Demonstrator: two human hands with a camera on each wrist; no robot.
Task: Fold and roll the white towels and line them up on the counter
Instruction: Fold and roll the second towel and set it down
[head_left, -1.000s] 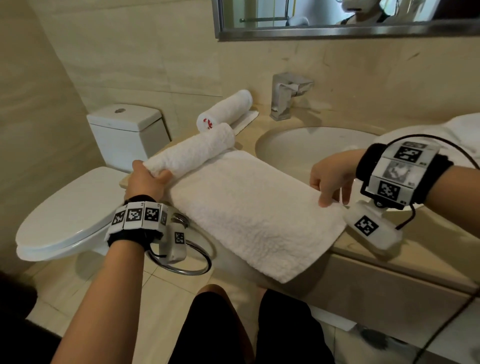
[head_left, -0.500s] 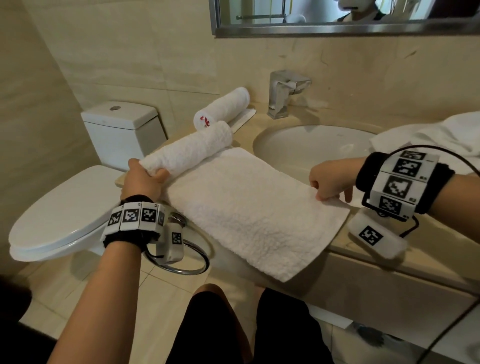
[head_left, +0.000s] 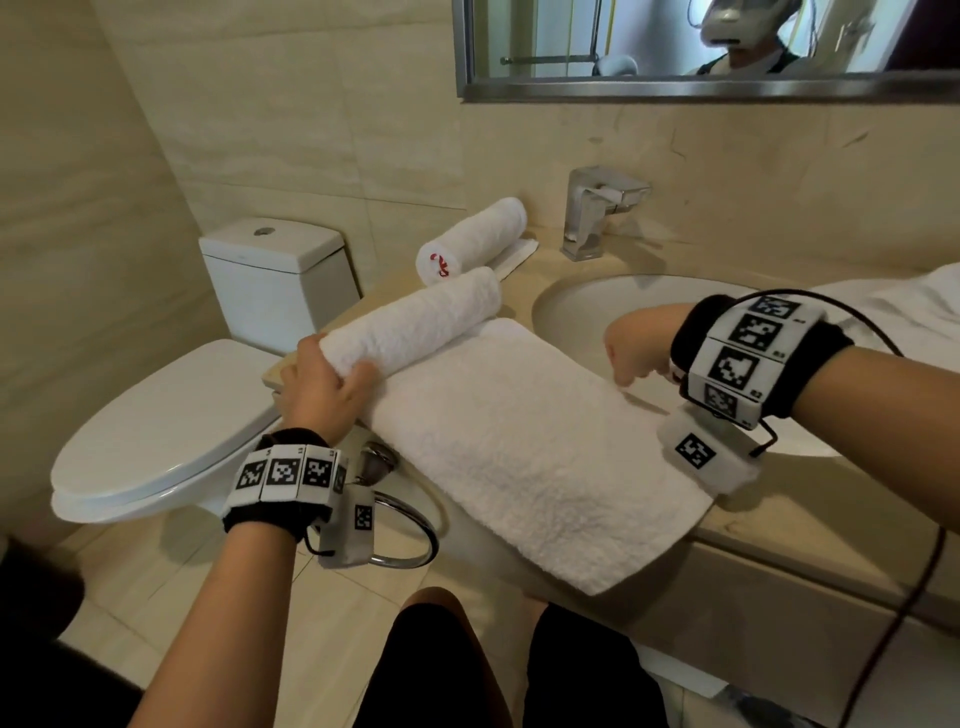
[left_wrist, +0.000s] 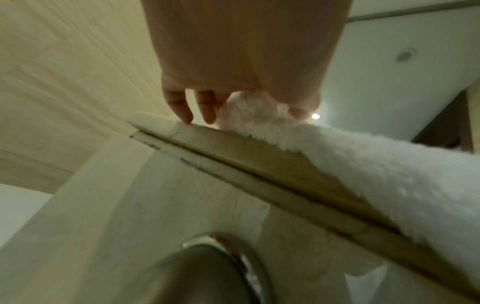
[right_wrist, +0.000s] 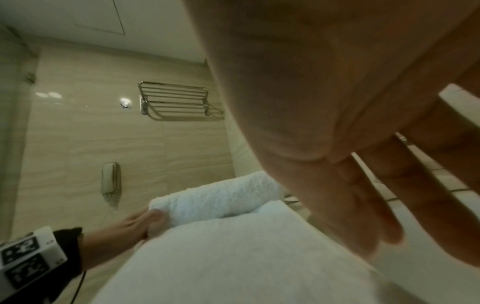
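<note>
**Half-rolled white towel held at its left end on the beige counter**

A white terry towel (head_left: 524, 447) is spread across the beige stone counter (head_left: 810, 499), with its near corner hanging over the front edge. The far part of it is wound into a thick roll (head_left: 415, 325) that lies slantwise on the flat part, between the counter's left end and the white oval sink basin (head_left: 587, 301). The near end of this roll is gripped by the left hand (head_left: 324, 387): the thumb is seen on the flat cloth under the roll, and the fingers (left_wrist: 182, 107) are curled round the roll's end, two of them reaching down to the counter's edge in the left wrist view. The right hand (head_left: 636, 345) is held over the towel's right edge beside the basin. Its fingers (right_wrist: 363, 216) are loosely bent and point downward, and nothing is held in them; whether their tips touch the cloth cannot be told.

A finished white towel roll with a red mark on its end (head_left: 470, 241) lies further back on the counter, just behind the roll in hand and to the left of the square chrome tap (head_left: 597, 208). More loose white cloth (head_left: 904, 301) is heaped at the counter's right. A white toilet with closed lid (head_left: 171, 415) stands to the left, and a chrome ring (head_left: 410, 525) hangs below the counter's front.
</note>
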